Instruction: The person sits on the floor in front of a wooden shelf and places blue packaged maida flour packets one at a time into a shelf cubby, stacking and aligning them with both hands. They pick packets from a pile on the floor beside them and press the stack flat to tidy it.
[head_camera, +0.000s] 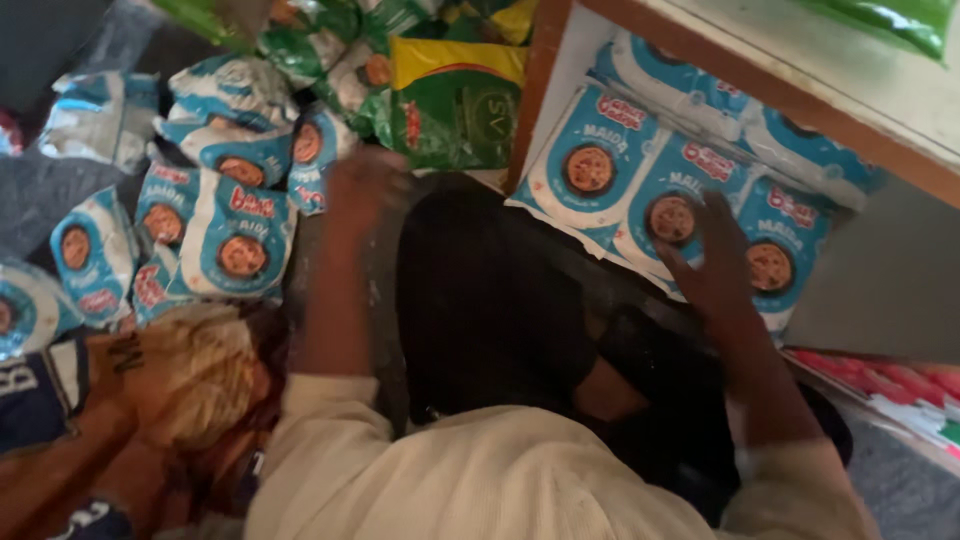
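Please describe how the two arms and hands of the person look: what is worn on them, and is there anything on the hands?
Both arms wear cream, finely ribbed long sleeves, pushed up so that the forearms are bare. The left hand and the right hand are bare: no gloves. The picture is too blurred to tell rings, a watch or marks.

Small shop, wooden shelf (760, 95), stacked blue-white flour packets (640, 180), green bags (455, 100)
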